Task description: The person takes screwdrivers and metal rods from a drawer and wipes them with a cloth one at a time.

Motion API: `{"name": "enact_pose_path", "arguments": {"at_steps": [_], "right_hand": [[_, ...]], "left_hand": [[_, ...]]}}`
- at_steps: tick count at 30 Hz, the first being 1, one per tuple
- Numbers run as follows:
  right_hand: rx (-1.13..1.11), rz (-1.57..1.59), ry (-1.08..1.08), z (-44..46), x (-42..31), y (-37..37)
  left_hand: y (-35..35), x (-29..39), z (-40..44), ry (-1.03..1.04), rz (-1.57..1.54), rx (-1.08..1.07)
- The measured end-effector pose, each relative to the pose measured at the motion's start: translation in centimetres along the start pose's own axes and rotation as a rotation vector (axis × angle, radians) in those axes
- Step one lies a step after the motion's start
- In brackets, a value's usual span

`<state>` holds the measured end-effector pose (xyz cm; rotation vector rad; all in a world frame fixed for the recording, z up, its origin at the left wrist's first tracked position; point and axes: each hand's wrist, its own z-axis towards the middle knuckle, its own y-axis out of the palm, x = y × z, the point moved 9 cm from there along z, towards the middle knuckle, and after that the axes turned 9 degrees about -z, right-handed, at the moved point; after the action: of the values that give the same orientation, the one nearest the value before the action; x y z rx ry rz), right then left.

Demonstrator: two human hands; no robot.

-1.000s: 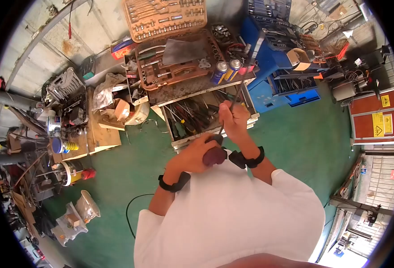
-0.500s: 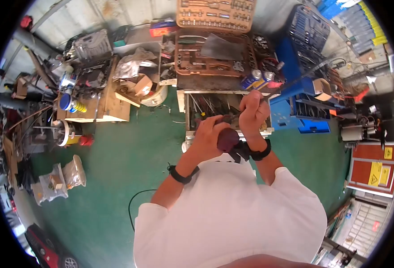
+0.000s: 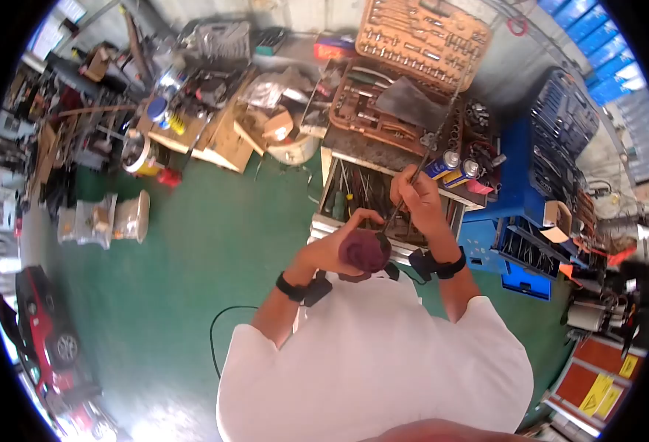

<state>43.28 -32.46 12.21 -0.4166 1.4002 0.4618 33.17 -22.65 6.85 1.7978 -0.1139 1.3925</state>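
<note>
My left hand (image 3: 328,250) is closed around a rounded dark maroon object (image 3: 366,251) in front of my chest; its kind does not show. The thumb and forefinger reach over the object's far side. My right hand (image 3: 419,200) grips a long thin dark rod (image 3: 394,216), fingers curled around it. The rod slants from beside the maroon object up past the hand, toward the socket set. Below both hands, an open drawer (image 3: 339,171) holds screwdrivers and other long tools. Two spray cans (image 3: 442,163) stand just beyond my right hand.
An orange socket set case (image 3: 344,110) lies open on the bench. To the right stands a blue tool cabinet (image 3: 512,177) with drawers pulled out. A wooden table (image 3: 225,144) with parts is at left. Plastic bags (image 3: 96,221) lie on the green floor (image 3: 192,243).
My view has turned, so the bench appears farther right and tilted. My right hand has lowered toward the left, and the rod now slants upward beside the left hand.
</note>
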Motion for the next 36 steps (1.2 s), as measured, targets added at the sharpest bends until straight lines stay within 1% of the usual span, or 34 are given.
{"name": "enact_pose_path", "arguments": {"at_steps": [1, 2, 3, 4, 5, 6, 7, 8, 9, 10, 11, 12, 13, 15, 16, 17, 18, 19, 20, 21, 23, 24, 25, 26, 27, 28, 29, 31, 32, 33, 35, 36], "right_hand": [[-0.028, 0.013, 0.013, -0.4, 0.6, -0.7], [-0.2, 0.072, -0.033, -0.8, 0.6, 0.0], [-0.373, 0.134, -0.081, -1.4, 0.5, 0.8], [-0.485, 0.258, 0.003, -2.1, 0.9, 1.4], [-0.517, 0.273, 0.01, -2.3, 1.0, 1.4], [-0.619, 0.287, 0.039, -2.9, 1.3, 2.1], [-0.721, 0.3, 0.065, -3.5, 1.7, 2.7], [-0.781, 0.325, 0.019, -3.8, 2.1, 3.0], [-0.81, 0.342, 0.023, -3.9, 2.1, 3.3], [-0.809, 0.329, 0.043, -3.9, 2.1, 3.6], [-0.812, 0.313, 0.064, -4.0, 2.4, 3.8], [-0.791, 0.379, 0.077, -4.0, 2.9, 4.3], [-0.827, 0.388, 0.085, -4.1, 3.7, 4.8], [-0.839, 0.469, 0.113, -4.4, 4.4, 5.8], [-0.752, 0.409, 0.178, -4.5, 4.1, 5.9], [-0.773, 0.412, 0.165, -5.0, 4.1, 6.0], [-0.704, 0.308, 0.202, -5.0, 5.2, 5.4], [-0.632, 0.203, 0.233, -4.9, 6.0, 4.6], [-0.619, 0.147, 0.211, -4.9, 5.9, 4.1], [-0.632, 0.146, 0.199, -5.2, 5.6, 4.2], [-0.462, 0.129, 0.163, -5.0, 5.5, 3.3], [-0.42, 0.15, 0.145, -5.1, 5.6, 3.3], [-0.426, 0.152, 0.136, -5.2, 5.6, 3.5], [-0.393, 0.085, 0.107, -5.1, 5.6, 3.3], [-0.358, 0.018, 0.078, -5.0, 5.2, 3.1], [-0.271, 0.088, 0.106, -5.1, 4.4, 3.3], [-0.274, 0.086, 0.101, -5.2, 4.5, 3.5], [-0.12, -0.069, 0.042, -5.2, 4.7, 2.2], [-0.074, -0.074, 0.045, -5.2, 4.4, 1.9], [-0.075, -0.076, 0.043, -5.1, 4.4, 1.7], [-0.09, -0.06, 0.049, -5.2, 4.7, 1.3], [-0.101, -0.012, 0.072, -5.4, 4.9, 1.2]], "left_hand": [[1.0, 0.3, 0.3, 0.05, -0.035, -0.079], [1.6, 0.1, 0.4, 0.054, -0.137, -0.09], [1.7, -0.9, 0.5, 0.066, -0.144, -0.059], [1.7, -2.3, 0.4, 0.038, -0.28, -0.061], [2.0, -3.5, 0.1, 0.014, -0.415, -0.062], [2.3, -4.3, -1.0, 0.043, -0.569, 0.036], [3.0, -4.9, -1.5, 0.061, -0.571, 0.069], [3.4, -5.2, -1.8, 0.099, -0.671, 0.103], [3.7, -5.5, -2.1, 0.138, -0.771, 0.133], [3.7, -6.4, -2.4, 0.159, -0.774, 0.161], [3.2, -7.4, -2.8, 0.231, -0.788, 0.207], [2.8, -8.0, -3.1, 0.306, -0.8, 0.252], [3.1, -8.0, -3.1, 0.334, -0.802, 0.278], [5.1, -7.2, -2.8, 0.373, -0.85, 0.143], [5.2, -6.8, -2.9, 0.393, -0.812, 0.109], [5.4, -6.5, -3.1, 0.413, -0.773, 0.075], [4.1, -6.4, -3.6, 0.425, -0.604, 0.218], [3.8, -6.3, -4.2, 0.443, -0.511, 0.293], [3.5, -6.1, -4.9, 0.454, -0.416, 0.372], [3.4, -5.6, -5.4, 0.458, -0.322, 0.452], [3.8, -4.2, -6.5, 0.391, 0.057, 0.645], [4.3, -3.7, -6.8, 0.421, 0.118, 0.682], [4.3, -4.0, -6.7, 0.426, 0.126, 0.686], [4.2, -4.8, -6.5, 0.33, 0.336, 0.719], [4.5, -5.0, -6.2, 0.306, 0.452, 0.747], [4.9, -5.1, -5.9, 0.28, 0.571, 0.776], [5.2, -5.2, -5.6, 0.252, 0.686, 0.805], [7.8, -1.7, -5.9, 0.21, 0.862, 1.022], [8.3, -1.8, -5.2, 0.228, 1.072, 1.007], [8.4, -1.8, -5.2, 0.23, 1.073, 1.009], [8.2, -3.1, -4.8, 0.186, 0.883, 0.95], [8.1, -3.4, -4.8, 0.182, 0.874, 0.951]]}}
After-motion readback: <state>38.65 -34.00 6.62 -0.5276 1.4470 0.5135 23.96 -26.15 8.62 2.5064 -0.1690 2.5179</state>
